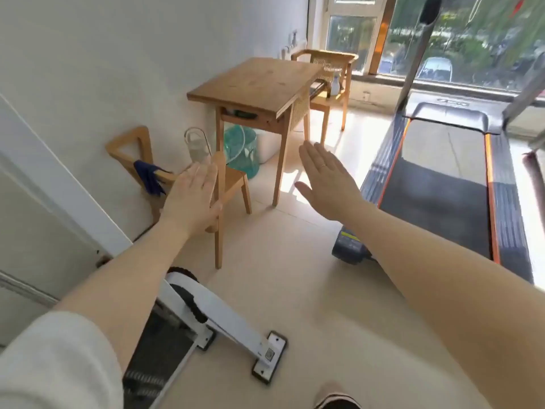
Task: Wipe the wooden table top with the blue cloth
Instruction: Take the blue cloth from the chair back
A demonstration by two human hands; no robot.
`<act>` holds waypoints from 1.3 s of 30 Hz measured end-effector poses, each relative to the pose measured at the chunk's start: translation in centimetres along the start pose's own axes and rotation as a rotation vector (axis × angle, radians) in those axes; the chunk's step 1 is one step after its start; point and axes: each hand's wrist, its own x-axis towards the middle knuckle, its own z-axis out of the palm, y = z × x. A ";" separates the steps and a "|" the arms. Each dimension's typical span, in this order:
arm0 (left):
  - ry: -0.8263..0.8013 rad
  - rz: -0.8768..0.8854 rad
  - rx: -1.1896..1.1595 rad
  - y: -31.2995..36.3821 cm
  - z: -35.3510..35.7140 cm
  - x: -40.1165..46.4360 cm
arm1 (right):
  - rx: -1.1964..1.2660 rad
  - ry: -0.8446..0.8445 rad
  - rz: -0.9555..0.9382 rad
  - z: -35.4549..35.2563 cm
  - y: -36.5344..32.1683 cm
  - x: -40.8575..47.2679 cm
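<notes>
Both hands, left hand (191, 199) and right hand (328, 181), stretched forward flat, fingers (309, 156) wide and holding nothing. Treadmill (448, 178) lettering was unreadable. Blue cloth (149, 177) hung on a chair (227, 184) near the desk (256, 84).

head view, forward-down, wooden table (253, 84) well ahead.

The wooden table (259, 84) stands against the wall with a bare top. The blue cloth (149, 177) hangs over the arm of a chair (227, 184) standing on the floor (295, 276).
</notes>
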 end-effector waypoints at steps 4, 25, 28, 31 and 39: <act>-0.134 0.087 0.081 0.8 3.7 1.9 | 0.006 -0.155 -0.020 3.6 0.5 2.3; -0.156 -0.840 -0.292 -12.3 13.8 20.8 | 0.333 -0.355 -0.336 17.6 0.5 40.0; -0.172 -0.994 -0.405 -16.9 16.3 22.0 | 0.343 -0.427 -0.448 20.5 -4.4 43.6; -0.199 -1.043 -0.470 -22.2 19.8 24.5 | 0.326 -0.473 -0.550 24.1 -9.1 48.5; -0.201 -1.256 -0.801 -35.5 29.0 30.6 | 0.509 -0.749 -0.534 33.4 -20.7 61.6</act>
